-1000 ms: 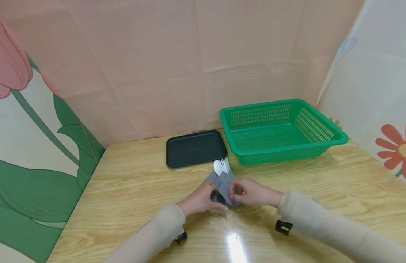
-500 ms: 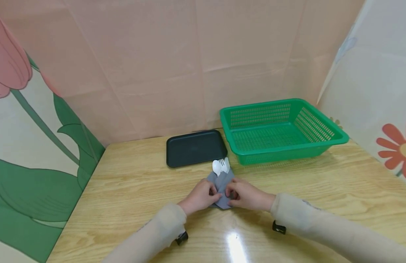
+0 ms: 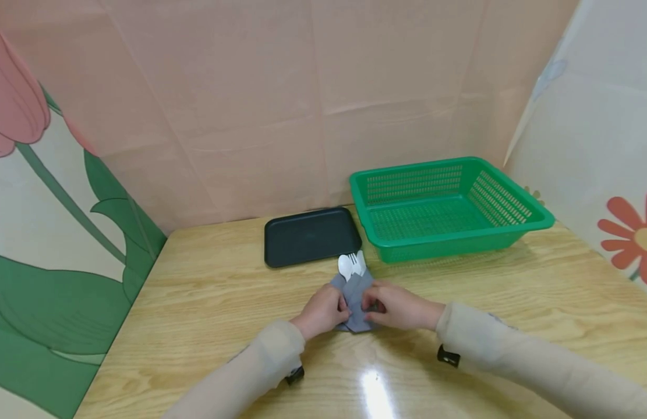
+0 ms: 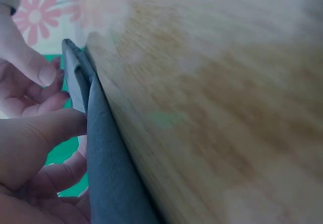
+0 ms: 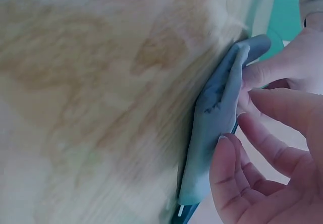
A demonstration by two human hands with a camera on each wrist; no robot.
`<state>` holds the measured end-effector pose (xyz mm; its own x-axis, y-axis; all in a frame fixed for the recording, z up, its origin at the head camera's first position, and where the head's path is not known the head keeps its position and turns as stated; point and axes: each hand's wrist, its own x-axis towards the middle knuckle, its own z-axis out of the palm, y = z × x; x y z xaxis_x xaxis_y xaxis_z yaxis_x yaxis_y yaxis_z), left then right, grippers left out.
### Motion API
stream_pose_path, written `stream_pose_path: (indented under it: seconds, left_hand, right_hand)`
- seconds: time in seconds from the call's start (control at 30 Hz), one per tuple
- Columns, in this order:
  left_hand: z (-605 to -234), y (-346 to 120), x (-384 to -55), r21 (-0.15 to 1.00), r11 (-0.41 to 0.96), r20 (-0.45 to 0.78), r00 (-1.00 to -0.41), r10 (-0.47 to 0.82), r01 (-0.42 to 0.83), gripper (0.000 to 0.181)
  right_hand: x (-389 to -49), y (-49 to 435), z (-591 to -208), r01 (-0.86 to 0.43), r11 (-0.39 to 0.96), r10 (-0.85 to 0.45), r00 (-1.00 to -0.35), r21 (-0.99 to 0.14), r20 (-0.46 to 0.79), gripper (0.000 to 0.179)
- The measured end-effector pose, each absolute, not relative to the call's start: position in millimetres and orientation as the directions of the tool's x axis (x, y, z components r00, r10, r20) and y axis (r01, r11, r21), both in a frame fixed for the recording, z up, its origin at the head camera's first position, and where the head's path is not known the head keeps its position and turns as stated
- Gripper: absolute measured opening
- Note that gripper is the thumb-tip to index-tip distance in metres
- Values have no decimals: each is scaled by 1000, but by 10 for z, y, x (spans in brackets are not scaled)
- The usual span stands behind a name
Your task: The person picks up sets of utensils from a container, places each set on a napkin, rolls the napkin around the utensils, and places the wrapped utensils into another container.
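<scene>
A grey napkin (image 3: 359, 302) lies folded on the table around a white spoon (image 3: 345, 266), fork (image 3: 356, 265) and knife (image 3: 361, 260), whose heads stick out at its far end. My left hand (image 3: 325, 310) pinches the napkin's left part near the middle fold. In the left wrist view, the left thumb (image 4: 65, 124) meets the napkin edge. My right hand (image 3: 402, 306) is at the napkin's right side, fingers loosely bent and thumb apart from them. In the right wrist view, its fingertips (image 5: 222, 151) are against or very near the cloth.
Behind the cutlery, a black tray (image 3: 313, 237) lies on the wooden table (image 3: 213, 308). To its right stands a green perforated basket (image 3: 462, 244), close beside the tray. A pink-covered wall (image 3: 250, 116) rises at the back.
Both hands have come down and in onto the napkin; over the last half second the left thumb and fingers have drawn together on it. The right hand has shifted slightly right.
</scene>
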<state>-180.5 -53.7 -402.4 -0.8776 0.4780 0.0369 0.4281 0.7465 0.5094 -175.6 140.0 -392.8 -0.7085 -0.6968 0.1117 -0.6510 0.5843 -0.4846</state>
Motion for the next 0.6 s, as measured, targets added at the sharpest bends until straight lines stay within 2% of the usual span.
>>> stream_pose_path:
  seconds: [0.33,0.6]
  left_hand:
    - [-4044,-516,-1801,426,772,31,-861,508,472,13]
    - [-4034,-496,-1778,405,799,-16,-870,492,444,11]
  right_hand:
    - [-1815,1418,-3872,-634,626,-692,-720,-455,50,9]
    - [-1829,1438,-3856,-645,623,-701,-711,-442,49,16]
